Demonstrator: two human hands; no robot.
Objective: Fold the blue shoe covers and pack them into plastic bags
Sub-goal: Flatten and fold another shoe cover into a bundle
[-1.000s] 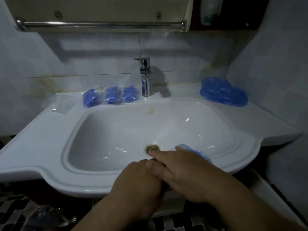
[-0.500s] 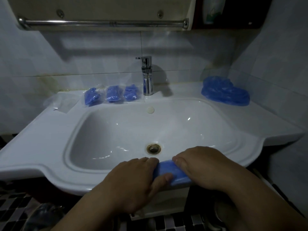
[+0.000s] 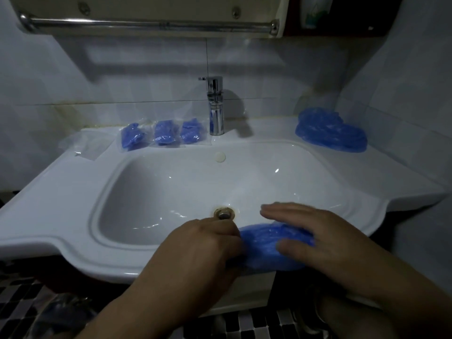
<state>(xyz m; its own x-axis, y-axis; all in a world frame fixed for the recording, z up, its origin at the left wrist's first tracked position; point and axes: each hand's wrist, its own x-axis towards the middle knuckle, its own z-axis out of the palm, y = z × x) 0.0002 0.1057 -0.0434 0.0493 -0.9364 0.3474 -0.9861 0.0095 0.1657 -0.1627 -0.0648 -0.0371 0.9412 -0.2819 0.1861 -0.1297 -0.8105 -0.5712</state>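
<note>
The left hand (image 3: 203, 245) pinches one end of the blue shoe cover (image 3: 264, 243). It lies on the sink (image 3: 73, 243) rim between both hands. The right hand (image 3: 315, 238) rests flat on it, fingers spread. Far past the left hand sit three packed bags (image 3: 166, 133).

Front rim is blocked at the middle: left hand (image 3: 203, 243) and right hand (image 3: 315, 231) sit on a blue shoe cover (image 3: 264, 248). The sink (image 3: 61, 231) bowl is open left of the drain (image 3: 223, 213). At the back, the tap (image 3: 215, 106) stands mid-ledge, with packed bags (image 3: 163, 133) just left of it, clear plastic (image 3: 90, 148) beyond them, and a blue pile (image 3: 330, 133) filling the right corner.
</note>
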